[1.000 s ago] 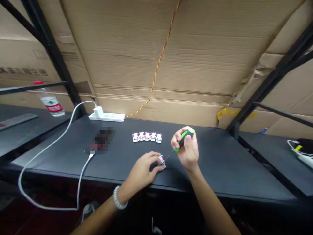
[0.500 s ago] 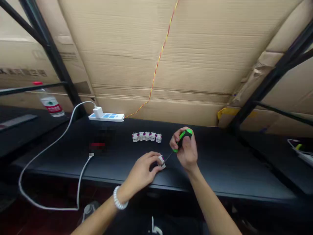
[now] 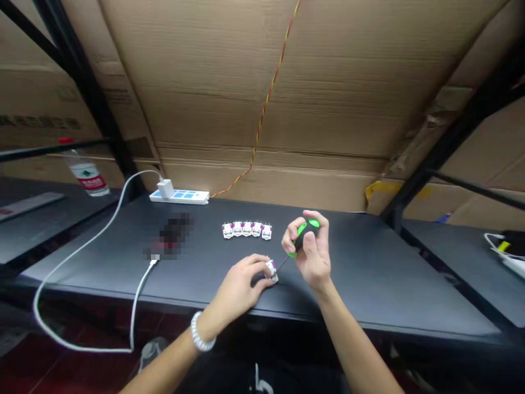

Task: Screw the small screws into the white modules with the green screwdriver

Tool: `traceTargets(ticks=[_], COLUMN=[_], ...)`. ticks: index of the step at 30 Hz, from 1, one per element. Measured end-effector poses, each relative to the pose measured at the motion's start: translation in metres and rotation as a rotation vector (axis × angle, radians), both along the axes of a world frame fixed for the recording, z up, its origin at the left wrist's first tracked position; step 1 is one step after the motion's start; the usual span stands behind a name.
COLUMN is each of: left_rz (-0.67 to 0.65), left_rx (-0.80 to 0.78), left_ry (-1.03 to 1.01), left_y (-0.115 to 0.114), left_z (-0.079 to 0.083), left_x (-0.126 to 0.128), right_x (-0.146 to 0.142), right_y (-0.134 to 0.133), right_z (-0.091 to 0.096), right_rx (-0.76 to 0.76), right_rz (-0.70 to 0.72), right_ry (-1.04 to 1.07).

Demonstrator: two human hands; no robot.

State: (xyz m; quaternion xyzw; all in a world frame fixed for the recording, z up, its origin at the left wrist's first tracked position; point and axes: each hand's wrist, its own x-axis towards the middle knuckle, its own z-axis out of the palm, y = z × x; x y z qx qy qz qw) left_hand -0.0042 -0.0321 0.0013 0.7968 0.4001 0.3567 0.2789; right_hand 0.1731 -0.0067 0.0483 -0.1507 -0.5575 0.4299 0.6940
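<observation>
Left hand: grip pressed together, fingers pinching a small white-and-magenta plastic terminal block, which sits on the black counter near its front edge. Beaded white bracelet on that wrist.

Right hand: grip closed around a black-and-green screwdriver, held up off the counter. Thin dark steel shaft angles down and left, tip right at the block. Can't tell whether it's actually touching or seated in anything, too small at this view.

Just behind the hands, a row of five matching white-and-magenta terminal blocks stands side by side on the counter, well apart from the left hand's block.

Further left on the counter: a pixelated, unreadable object with a white cable running off it. A white power strip sits at the back edge with a white plug in it.

Behind that: a twisted red-and-yellow wire on corrugated cardboard sheets, black metal rack posts, and a clear plastic bottle with a red cap off to the left.
</observation>
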Motion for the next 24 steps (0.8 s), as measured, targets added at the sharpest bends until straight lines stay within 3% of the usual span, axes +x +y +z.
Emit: traceTargets(ticks=[6,13,15,19,24], left_rz=[0.004,-0.007,-0.003,-0.003,0.001], left_rx=[0.002,-0.004,-0.006,0.003,-0.010], left_ry=[0.008,-0.008,-0.015,-0.021,-0.009], left_y=[0.000,0.000,0.000,0.000,-0.001], left_z=[0.001,0.001,0.000,-0.001,0.000], left_x=[-0.001,0.000,0.000,-0.002,-0.002], right_x=[0.004,0.007,0.007,0.009,0.013], right_y=[-0.003,-0.005,-0.007,-0.010,-0.004], right_z=[0.003,0.001,0.001,0.001,0.005], right_rx=[0.031,0.149,0.165,0.116,0.109], right_rz=[0.040,-0.141,-0.135,-0.075,-0.114], right_ry=[-0.026,-0.180,-0.199,-0.270,-0.299])
